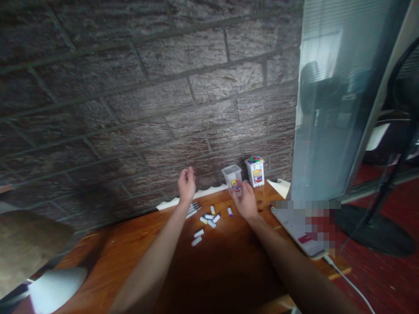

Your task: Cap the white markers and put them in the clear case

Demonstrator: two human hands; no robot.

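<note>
My left hand (187, 185) is raised above the back of the table, its fingers curled together; whatever they hold, if anything, cannot be made out. Below it, several dark-tipped white sticks (194, 209) lie side by side. My right hand (246, 201) has its thumb and fingers apart in front of a clear plastic tub (231, 173); whether it touches the tub is unclear. Short white marker pieces (211, 223) with coloured ends lie scattered between my forearms. One piece with a purple end (230, 212) lies apart, near my right hand.
A second tub (257, 172), full of colourful markers, stands against the brick wall (209, 91). On the right of the wooden table (229, 266) lies a silver laptop (294, 226) with a white cable (350, 279). A black fan stand (376, 229) is on the floor.
</note>
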